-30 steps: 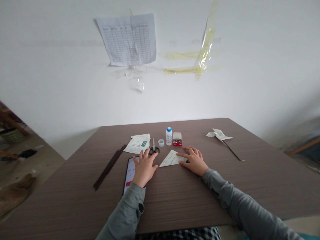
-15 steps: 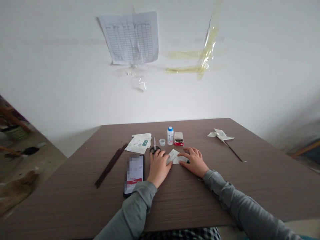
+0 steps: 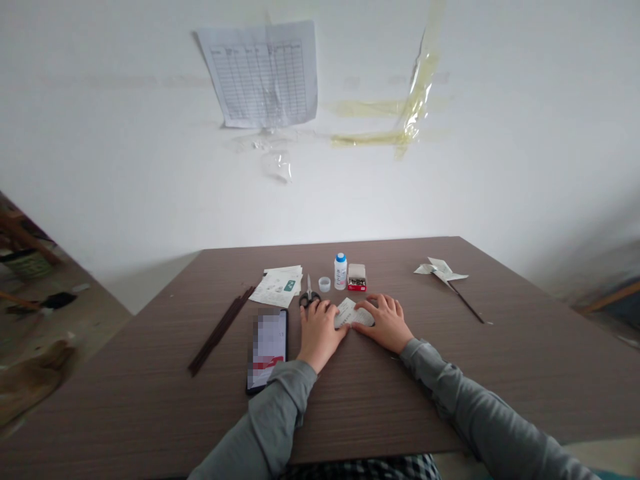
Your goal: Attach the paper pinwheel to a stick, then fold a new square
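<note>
Facing a plain white wall (image 3: 240, 207) and reaching over a wide brown table (image 3: 360, 413) with thin lines like wood. Touching a small, thin, off-white printed paper (image 3: 347, 312), lying flat between the left hand (image 3: 319, 335) and the right hand (image 3: 385, 323). Holding the fingers of both hands bent and partly spread, with the thumbs nearly meeting at the near edge. Hiding some of the paper's shape.

Perhaps risking a crooked paper by pushing harder on one side. Maybe tearing it by pulling both ways. Possibly bumping the small black-handled scissors (image 3: 309, 299), lying just past the left fingers, by stretching forward. Perhaps tipping the thin white bottle with a blue cap (image 3: 341, 275) by knocking against it, and maybe spilling little shiny bits from the open red-and-white box (image 3: 357, 279) beside it. Possibly nudging the flat black phone (image 3: 267, 350) by dragging back the grey left sleeve (image 3: 280, 403).
</note>
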`<state>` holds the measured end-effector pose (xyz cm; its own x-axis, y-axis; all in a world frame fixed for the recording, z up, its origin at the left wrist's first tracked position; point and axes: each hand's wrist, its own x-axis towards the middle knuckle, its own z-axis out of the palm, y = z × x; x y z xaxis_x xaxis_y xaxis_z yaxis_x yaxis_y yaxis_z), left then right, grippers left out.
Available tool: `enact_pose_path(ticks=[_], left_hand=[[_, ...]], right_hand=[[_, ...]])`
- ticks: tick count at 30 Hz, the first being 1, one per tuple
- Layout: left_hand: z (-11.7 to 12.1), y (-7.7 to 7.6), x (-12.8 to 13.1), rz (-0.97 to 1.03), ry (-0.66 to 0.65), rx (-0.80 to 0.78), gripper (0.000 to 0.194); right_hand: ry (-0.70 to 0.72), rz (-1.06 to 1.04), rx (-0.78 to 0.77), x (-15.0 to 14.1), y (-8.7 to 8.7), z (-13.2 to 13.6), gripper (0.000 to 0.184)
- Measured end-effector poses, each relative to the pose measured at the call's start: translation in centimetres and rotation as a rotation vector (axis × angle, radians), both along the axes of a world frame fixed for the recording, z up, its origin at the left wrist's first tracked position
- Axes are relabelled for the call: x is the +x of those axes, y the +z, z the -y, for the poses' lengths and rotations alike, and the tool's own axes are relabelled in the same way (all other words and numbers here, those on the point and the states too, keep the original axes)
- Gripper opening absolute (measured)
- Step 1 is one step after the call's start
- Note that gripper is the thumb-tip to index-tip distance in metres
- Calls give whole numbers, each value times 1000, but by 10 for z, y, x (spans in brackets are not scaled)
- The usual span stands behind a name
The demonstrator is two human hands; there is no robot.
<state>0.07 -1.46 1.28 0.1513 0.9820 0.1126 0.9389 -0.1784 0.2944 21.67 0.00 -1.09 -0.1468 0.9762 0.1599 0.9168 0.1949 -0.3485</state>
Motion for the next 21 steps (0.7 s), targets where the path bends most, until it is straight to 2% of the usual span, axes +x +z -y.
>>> enact_pose_path(ticks=[10, 16, 21], left_hand=[[2, 8, 2, 1, 32, -36, 37], [1, 15, -3, 4, 41, -88, 40], [-1, 16, -11, -3, 46, -77, 41]], right_hand=[[-52, 15, -104, -4, 12, 3, 50], [-105, 52, -226, 4, 22, 1, 66], [-81, 44, -233, 16, 17, -5, 66]])
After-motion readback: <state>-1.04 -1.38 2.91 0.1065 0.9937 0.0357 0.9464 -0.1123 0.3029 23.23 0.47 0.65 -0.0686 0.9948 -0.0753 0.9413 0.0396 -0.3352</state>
